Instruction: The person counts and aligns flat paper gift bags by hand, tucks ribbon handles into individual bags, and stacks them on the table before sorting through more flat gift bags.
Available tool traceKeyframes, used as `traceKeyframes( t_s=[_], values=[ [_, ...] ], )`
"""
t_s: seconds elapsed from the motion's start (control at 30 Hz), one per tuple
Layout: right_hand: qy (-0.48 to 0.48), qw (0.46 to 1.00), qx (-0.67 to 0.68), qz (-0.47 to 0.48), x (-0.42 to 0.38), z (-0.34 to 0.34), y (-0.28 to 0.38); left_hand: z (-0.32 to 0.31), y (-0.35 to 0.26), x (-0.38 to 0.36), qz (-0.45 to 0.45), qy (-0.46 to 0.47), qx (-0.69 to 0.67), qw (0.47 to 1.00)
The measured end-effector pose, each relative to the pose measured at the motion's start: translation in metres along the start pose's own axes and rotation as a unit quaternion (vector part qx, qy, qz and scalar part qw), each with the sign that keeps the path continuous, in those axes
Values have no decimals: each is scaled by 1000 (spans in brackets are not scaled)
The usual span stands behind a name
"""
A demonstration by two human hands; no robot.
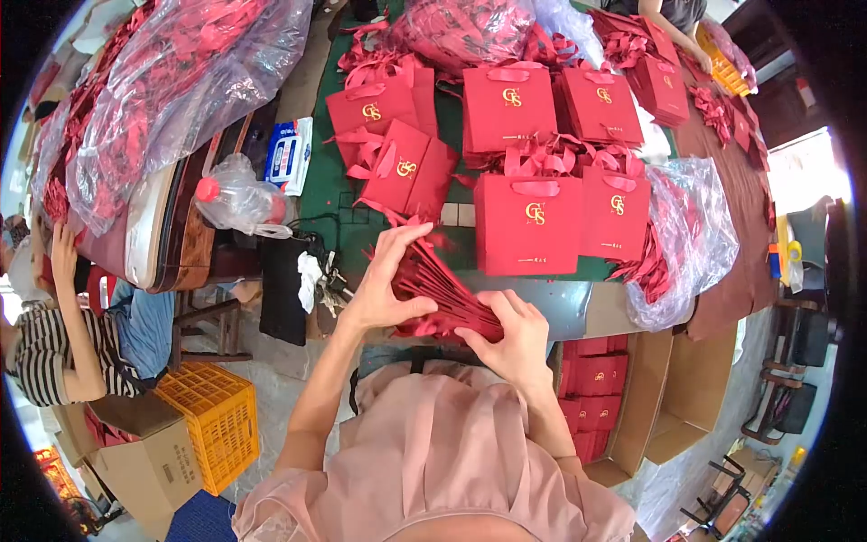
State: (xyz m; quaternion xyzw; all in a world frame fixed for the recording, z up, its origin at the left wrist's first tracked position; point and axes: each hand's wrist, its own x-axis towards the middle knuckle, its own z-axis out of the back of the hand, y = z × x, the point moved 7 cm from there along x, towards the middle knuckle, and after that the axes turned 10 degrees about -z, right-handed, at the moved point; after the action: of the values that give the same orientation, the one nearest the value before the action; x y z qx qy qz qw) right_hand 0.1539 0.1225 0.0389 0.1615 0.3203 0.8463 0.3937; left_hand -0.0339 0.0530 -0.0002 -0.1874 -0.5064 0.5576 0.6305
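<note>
Between my two hands is a stack of red paper gift bags [442, 287], held edge-up so that many thin layers show. My left hand [384, 285] grips the stack's left end, thumb on the near side and fingers over the far side. At the right end, my right hand [513, 334] is closed on the same stack. Just beyond stand bundles of finished red gift bags [528, 221] with gold lettering and ribbon handles. A tilted bundle [408, 170] lies behind my left hand.
A green-topped table [316, 194] carries the bags. Clear plastic sacks [713, 235] of red ribbon lie right and far left. An open carton [646, 397] of red bags stands below right. A plastic bottle [239, 194] lies left. Co-workers sit at left [72, 348] and far right.
</note>
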Motion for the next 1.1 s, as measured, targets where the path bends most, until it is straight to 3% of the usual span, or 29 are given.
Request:
traceKeyframes(
  t_s=[0.17,0.47,0.93,1.03,1.1],
  values=[
    [31,998,22,42,-8,13,-9,-1,-31,-19,6,-1,26,1000],
    [51,995,12,87,-7,-1,1,-10,-23,-60,35,7,87,996],
    [-6,993,7,117,10,5,15,-16,-6,-58,50,-117,117,985],
    [9,994,-23,103,16,-3,18,-20,13,-68,84,-121,83,986],
    [37,993,-42,101,18,-4,18,-23,21,-71,59,-129,70,987]
  ],
)
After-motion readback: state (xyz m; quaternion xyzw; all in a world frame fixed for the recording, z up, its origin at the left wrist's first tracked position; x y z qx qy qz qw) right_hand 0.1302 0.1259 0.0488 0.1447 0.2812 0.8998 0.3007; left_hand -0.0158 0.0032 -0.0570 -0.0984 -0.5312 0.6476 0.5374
